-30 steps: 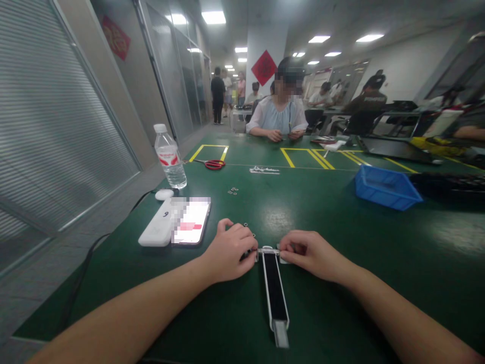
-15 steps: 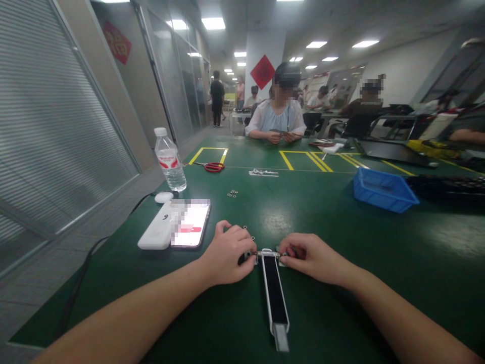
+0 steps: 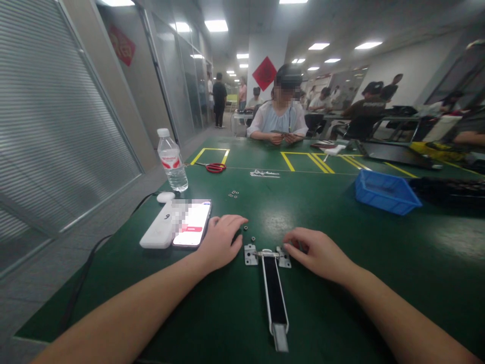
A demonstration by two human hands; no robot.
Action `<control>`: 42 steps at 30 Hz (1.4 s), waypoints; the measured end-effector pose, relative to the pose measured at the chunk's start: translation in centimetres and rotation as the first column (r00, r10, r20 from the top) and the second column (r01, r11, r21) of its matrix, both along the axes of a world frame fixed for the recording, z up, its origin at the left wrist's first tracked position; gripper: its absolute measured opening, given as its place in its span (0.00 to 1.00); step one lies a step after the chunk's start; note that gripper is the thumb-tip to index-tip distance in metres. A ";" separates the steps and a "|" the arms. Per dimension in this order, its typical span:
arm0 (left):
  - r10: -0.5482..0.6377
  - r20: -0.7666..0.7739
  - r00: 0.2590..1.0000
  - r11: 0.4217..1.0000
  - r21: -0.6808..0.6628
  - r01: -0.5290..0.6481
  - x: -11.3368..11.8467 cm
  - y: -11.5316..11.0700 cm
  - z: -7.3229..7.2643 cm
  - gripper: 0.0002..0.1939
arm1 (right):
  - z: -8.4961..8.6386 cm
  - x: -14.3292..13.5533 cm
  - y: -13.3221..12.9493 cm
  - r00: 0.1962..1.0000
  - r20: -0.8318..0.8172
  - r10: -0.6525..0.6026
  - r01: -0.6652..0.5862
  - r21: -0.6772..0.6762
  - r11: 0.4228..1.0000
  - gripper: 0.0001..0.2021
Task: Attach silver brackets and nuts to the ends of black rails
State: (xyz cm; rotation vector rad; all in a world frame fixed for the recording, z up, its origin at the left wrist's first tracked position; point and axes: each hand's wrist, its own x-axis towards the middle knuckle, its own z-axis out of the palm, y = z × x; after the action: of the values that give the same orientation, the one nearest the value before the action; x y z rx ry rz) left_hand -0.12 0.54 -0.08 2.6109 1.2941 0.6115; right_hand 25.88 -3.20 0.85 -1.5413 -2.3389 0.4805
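One change, head view: left hand (image 3: 223,241) just let go, grip spread, empty. Right hand (image 3: 320,253) loosely curled, can't tell its hold. So the long black-and-white strip (image 3: 276,293) with silver metal plates (image 3: 250,249) lies left-plate-uncovered on the green surface (image 3: 322,318).

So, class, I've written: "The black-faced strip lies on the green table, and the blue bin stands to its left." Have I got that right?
Not quite: the blue bin stands to the right, as the head view shows. The black-faced strip does lie on the green table.
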 end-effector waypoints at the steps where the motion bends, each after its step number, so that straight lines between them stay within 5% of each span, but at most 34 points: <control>1: -0.021 -0.010 1.000 1.000 -0.014 0.021 0.0 0.1 -0.1 0.21 | 0.0 0.0 0.1 0.999 0.021 -0.024 0.024 -0.011 1.000 0.09; 20: -0.053 0.002 0.999 0.999 -0.003 0.053 -0.1 0.3 0.4 0.16 | 0.2 -0.2 0.2 0.995 0.083 -0.061 0.070 -0.112 0.991 0.07; 30: -0.265 0.198 0.944 0.957 -0.068 0.283 0.5 -1.2 0.5 0.16 | -0.1 0.2 0.2 1.000 0.023 -0.013 0.015 -0.077 0.997 0.06; 42: -0.338 0.215 0.916 0.933 -0.055 0.357 0.3 -1.4 1.0 0.15 | 0.5 -0.3 -0.5 0.993 -0.084 0.078 -0.081 -0.043 0.996 0.06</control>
State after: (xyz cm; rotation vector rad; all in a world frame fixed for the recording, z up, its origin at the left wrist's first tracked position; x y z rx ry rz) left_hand 0.13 -0.89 0.88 2.5334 0.7531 0.7104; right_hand 25.60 -3.72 1.35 -1.4241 -2.3486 0.6096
